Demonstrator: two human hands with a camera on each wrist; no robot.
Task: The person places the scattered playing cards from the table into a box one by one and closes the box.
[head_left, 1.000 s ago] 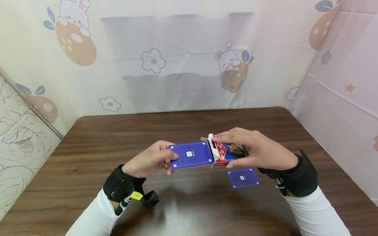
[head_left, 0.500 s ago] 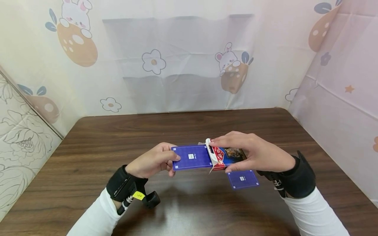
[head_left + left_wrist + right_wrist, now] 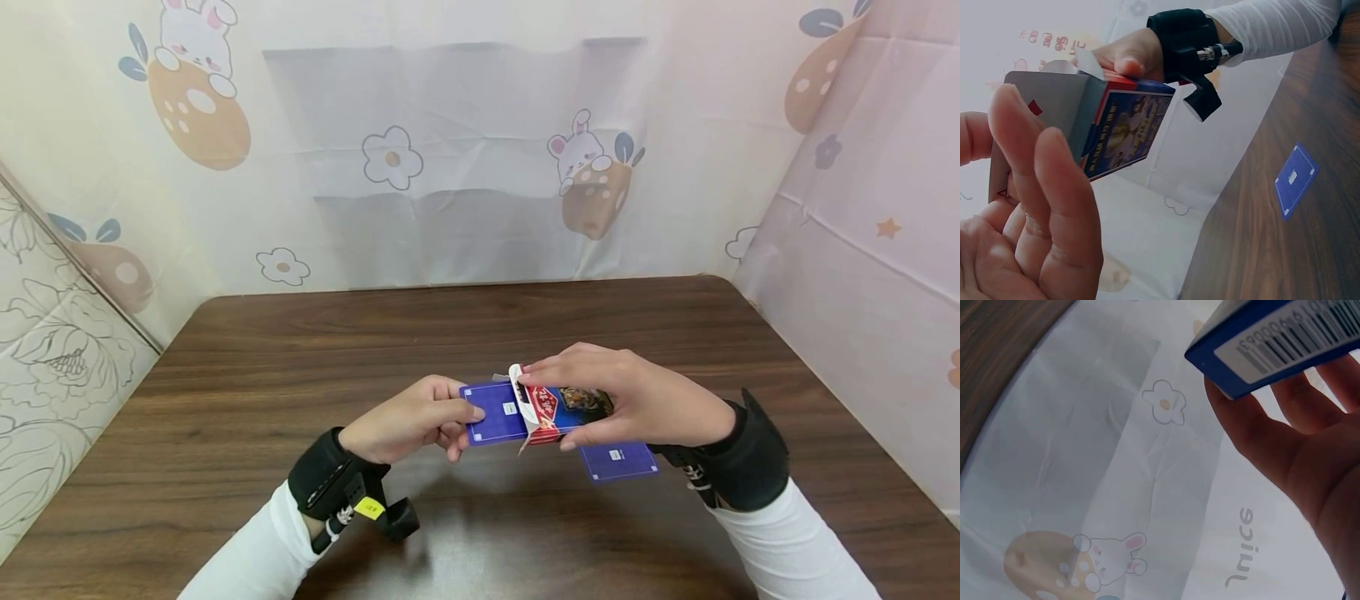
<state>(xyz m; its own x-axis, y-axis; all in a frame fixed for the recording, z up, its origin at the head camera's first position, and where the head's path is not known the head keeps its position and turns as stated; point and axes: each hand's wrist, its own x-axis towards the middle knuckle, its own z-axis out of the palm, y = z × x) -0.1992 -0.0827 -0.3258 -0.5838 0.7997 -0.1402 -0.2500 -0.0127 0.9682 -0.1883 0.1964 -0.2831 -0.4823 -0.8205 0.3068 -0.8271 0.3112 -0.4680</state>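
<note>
My left hand (image 3: 416, 421) pinches blue-backed playing cards (image 3: 495, 427) by their left end, thumb on top and fingers beneath. Their other end sits inside the mouth of a red and blue card box (image 3: 566, 408). My right hand (image 3: 637, 400) grips this box from above, across its long edges, with its flap end facing left. From the left wrist, a white card face with a red diamond (image 3: 1035, 107) shows beyond the fingers. In the right wrist view, the box's closed blue end bears a barcode (image 3: 1285, 347). Both hands are above the table.
A single blue-backed card (image 3: 618, 465) lies on the brown wooden table (image 3: 360, 333), below the box and partly covered by it in the head view. A pale printed curtain (image 3: 480, 242) hangs behind the table and along its right side.
The cards have slid further into the box, so less of them shows. Both hands have drawn closer together and slightly nearer the body. The loose card has stayed put.
</note>
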